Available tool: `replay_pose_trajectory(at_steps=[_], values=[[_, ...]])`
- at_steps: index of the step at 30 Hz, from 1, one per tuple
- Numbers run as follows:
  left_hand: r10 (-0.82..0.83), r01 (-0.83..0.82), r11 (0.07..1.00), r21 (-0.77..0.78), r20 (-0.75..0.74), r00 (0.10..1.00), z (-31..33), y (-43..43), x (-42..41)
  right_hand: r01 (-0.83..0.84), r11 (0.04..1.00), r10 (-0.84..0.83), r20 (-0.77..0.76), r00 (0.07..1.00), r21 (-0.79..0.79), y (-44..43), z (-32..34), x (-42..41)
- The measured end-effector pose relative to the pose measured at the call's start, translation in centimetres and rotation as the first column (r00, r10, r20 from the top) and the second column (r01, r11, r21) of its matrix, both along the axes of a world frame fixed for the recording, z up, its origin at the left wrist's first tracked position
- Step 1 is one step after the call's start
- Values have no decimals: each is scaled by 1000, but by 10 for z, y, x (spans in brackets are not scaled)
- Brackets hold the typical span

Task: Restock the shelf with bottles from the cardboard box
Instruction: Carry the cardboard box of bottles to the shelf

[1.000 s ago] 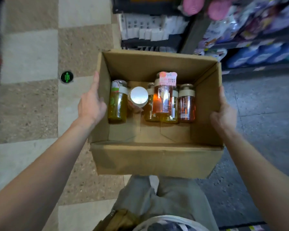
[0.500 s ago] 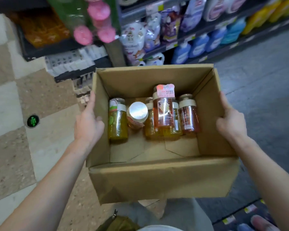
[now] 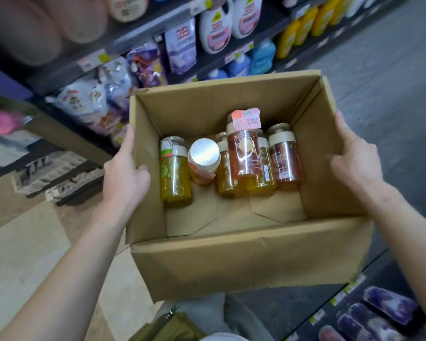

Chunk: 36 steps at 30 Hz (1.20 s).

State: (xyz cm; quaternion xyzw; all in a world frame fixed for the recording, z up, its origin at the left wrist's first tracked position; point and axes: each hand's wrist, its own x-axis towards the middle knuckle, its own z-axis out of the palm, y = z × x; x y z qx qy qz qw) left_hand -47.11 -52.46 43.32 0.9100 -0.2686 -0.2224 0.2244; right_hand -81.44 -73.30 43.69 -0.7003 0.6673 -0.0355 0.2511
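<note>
Head view: cardboard box [image 3: 231,254] carried between both hands, left hand [image 3: 126,173] clamped on near wall, right hand [image 3: 354,163] pressed flat against opposite wall. Bottles [image 3: 241,153] grouped inside, between hands, one tipped. Likely liquid-filled, weighty, smooth-sided; best gripped around body below cap. Shelf [image 3: 158,33] beyond left hand.

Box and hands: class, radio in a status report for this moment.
Both hands, left and right, grip the box by its side walls. Bottles all inside, none shelved. Nothing in the way.
</note>
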Motion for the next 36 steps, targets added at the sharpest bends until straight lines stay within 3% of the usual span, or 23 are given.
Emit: replay_pose_trajectory(at_steps=[14,25,33,36], values=[[-2,3,1000,19,-43,999,-17,-341,-92,29,999,-30,23,999,29,-336,-20,-100],[162,-159,985,64,-35,986,-31,-553,-190,-134,990,133,29,991,47,-596,-47,-154],[351,-336,931,140,-97,932,-98,-655,-219,-265,959,265,21,964,102,-733,-103,-145],[360,-330,922,202,-132,924,-136,-694,-219,-270,954,275,-21,961,128,-769,-135,-139]])
